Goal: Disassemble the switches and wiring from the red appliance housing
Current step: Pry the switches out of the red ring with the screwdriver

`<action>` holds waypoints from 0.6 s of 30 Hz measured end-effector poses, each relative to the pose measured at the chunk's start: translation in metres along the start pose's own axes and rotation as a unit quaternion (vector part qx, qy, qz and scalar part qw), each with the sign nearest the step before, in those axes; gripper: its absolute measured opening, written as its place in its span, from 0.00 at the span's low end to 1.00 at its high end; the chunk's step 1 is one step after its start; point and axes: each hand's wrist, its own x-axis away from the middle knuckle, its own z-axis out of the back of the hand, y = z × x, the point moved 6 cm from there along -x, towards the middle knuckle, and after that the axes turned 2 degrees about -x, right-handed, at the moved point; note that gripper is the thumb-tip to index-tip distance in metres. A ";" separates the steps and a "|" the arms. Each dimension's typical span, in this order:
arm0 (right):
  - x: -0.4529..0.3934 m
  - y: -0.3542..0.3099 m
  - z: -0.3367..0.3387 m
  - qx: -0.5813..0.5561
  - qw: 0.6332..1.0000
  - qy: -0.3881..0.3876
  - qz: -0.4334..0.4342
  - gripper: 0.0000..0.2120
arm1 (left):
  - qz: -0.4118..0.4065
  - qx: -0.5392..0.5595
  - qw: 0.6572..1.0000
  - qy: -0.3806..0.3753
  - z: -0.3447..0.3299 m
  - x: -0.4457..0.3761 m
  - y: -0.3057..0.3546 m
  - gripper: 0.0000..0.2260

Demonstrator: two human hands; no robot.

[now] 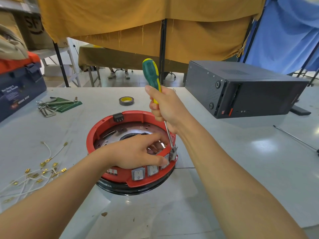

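The round red appliance housing [103, 128] lies on the grey table in the middle of the view. Its front wall carries grey rocker switches [138, 175]. My left hand [136, 152] grips the housing's front rim, thumb on a switch at the outside and fingers curled inside. My right hand [165, 104] grips a green and yellow screwdriver [151, 75] held nearly upright. Its shaft tip meets the rightmost switch [173, 153] at the rim. A bundle of white wires with brass terminals [34, 173] lies loose on the table at the left.
A black computer case [241, 88] lies at the back right. A roll of tape [126, 100] and hex keys on a green pouch [57, 104] sit behind the housing. A blue toolbox [19, 90] stands far left. A thin metal rod [296, 138] lies at the right.
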 end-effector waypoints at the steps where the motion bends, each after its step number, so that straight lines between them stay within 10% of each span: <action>1: 0.000 0.000 -0.002 0.008 1.000 -0.006 0.004 0.11 | -0.001 -0.004 1.000 0.001 0.000 0.000 0.000 0.17; 18: 0.013 -0.010 -0.003 -0.011 0.999 -0.014 0.052 0.09 | -0.001 -0.004 1.000 0.010 0.001 0.002 0.002 0.18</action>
